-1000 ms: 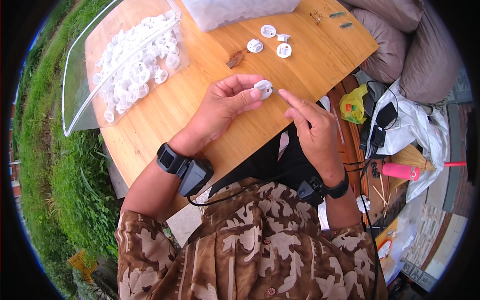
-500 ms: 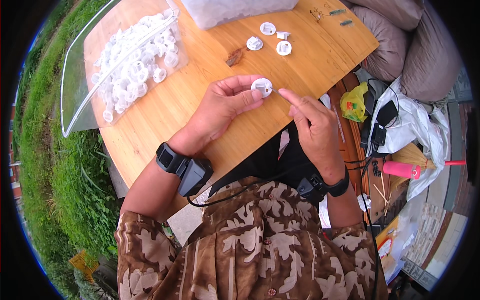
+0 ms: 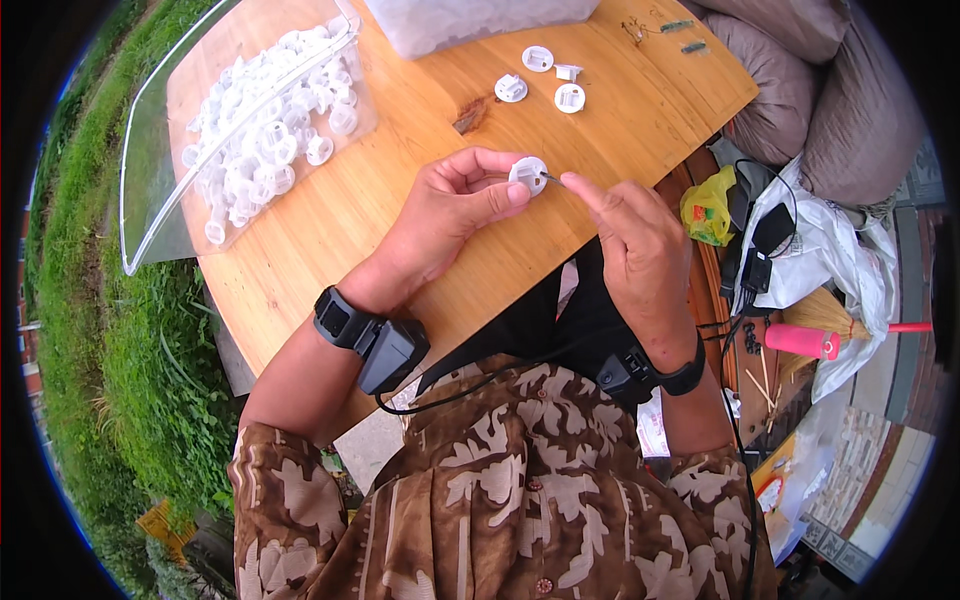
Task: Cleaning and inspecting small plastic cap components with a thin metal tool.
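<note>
Over the wooden table, my left hand (image 3: 458, 205) pinches a round white plastic part (image 3: 527, 175) between thumb and fingertips. Its face, with a small dark opening, is tilted toward me. My right hand (image 3: 640, 245) is closed, its thumb and forefinger gripping a thin dark metal pin-like piece (image 3: 551, 179). The tip of that piece meets the opening in the white part; how deep it goes I cannot tell. Beyond my hands lie several similar white parts (image 3: 569, 98), apart from one another.
A clear plastic tray (image 3: 160, 225) with a heap of white ring-shaped pieces stands at the left of the wooden table (image 3: 420, 110). A translucent bin (image 3: 430, 40) is at the far edge. Grey sacks (image 3: 850, 120), a yellow bag (image 3: 708, 207) and a pink bottle (image 3: 803, 341) are at right.
My right hand has shifted slightly to the right and the metal piece shows more. The white part has turned a little in my left hand.
</note>
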### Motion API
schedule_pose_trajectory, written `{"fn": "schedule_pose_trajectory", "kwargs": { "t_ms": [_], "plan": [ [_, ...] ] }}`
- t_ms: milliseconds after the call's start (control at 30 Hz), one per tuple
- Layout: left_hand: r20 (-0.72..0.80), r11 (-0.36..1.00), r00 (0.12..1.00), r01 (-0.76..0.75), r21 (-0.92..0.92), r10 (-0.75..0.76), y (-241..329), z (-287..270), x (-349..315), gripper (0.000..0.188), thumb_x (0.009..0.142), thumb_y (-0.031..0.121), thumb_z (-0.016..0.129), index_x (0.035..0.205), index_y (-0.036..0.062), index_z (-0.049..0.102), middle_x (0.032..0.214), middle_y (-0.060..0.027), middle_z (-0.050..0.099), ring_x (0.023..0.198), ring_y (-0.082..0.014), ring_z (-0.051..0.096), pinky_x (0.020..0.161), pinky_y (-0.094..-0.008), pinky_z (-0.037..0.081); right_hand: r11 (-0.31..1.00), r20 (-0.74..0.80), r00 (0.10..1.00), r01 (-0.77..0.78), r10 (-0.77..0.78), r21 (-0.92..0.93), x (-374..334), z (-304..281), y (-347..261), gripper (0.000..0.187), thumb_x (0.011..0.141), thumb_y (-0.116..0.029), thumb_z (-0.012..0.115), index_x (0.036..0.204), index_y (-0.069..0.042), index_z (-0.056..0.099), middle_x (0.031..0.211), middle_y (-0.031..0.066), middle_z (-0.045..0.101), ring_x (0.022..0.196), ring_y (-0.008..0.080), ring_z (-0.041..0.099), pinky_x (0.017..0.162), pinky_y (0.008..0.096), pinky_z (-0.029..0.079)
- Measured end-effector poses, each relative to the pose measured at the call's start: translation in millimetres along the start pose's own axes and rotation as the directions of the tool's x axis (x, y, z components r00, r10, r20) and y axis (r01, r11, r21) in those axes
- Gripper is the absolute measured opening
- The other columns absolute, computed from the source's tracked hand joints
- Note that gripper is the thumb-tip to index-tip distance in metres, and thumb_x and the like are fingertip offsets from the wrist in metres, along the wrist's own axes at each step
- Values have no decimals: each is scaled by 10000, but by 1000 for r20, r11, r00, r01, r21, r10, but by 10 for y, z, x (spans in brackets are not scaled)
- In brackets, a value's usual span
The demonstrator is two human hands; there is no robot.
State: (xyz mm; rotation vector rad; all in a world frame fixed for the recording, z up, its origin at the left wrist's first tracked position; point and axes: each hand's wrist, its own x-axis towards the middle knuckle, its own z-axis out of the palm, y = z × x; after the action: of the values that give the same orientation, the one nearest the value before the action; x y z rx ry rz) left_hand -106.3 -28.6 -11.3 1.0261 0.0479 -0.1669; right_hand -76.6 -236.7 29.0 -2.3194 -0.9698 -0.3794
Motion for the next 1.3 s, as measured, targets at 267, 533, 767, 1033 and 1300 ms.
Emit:
{"fn": "schedule_pose_trajectory", "kwargs": {
  "t_ms": [267,533,767,1033,1300],
  "plan": [
    [-14,999,1000,-5,-50,4,-13,13,13,254,850,35,697,1087,18,606,1061,-60,657,981,-117,618,891,-255,502,991,67,996,-73,66,108,-11,8,-33,287,837,12,550,1107,-73,597,837,124,612,765,339,606,633,413,486],
    [-8,998,1000,-13,-62,12,-28,0,20,248,851,24,691,1086,22,612,1057,-57,660,974,-117,618,892,-254,501,983,107,993,-73,55,170,6,-9,-11,298,845,-1,554,1128,-63,625,785,152,613,725,333,622,605,402,487],
    [16,999,999,-36,-15,36,-45,-27,11,274,882,41,653,1149,40,593,1103,-64,647,1028,-142,625,908,-268,523,977,110,993,-62,40,203,33,-4,-6,325,827,6,566,1138,-56,638,732,150,577,666,331,597,577,399,464],
    [26,998,998,-64,5,64,-83,-47,10,276,867,16,663,1136,33,604,1101,-62,651,1017,-127,622,911,-258,512,987,107,994,-32,15,157,31,19,-13,351,814,11,566,1151,-61,631,719,144,569,664,327,603,565,407,467],
    [16,988,994,-114,101,113,-82,-3,16,239,846,-14,678,1080,1,630,1052,-60,670,958,-111,625,899,-257,499,1000,156,988,-12,7,28,45,-35,-64,381,777,20,559,1135,-78,640,737,122,585,649,317,610,573,401,486]
  ]
}}
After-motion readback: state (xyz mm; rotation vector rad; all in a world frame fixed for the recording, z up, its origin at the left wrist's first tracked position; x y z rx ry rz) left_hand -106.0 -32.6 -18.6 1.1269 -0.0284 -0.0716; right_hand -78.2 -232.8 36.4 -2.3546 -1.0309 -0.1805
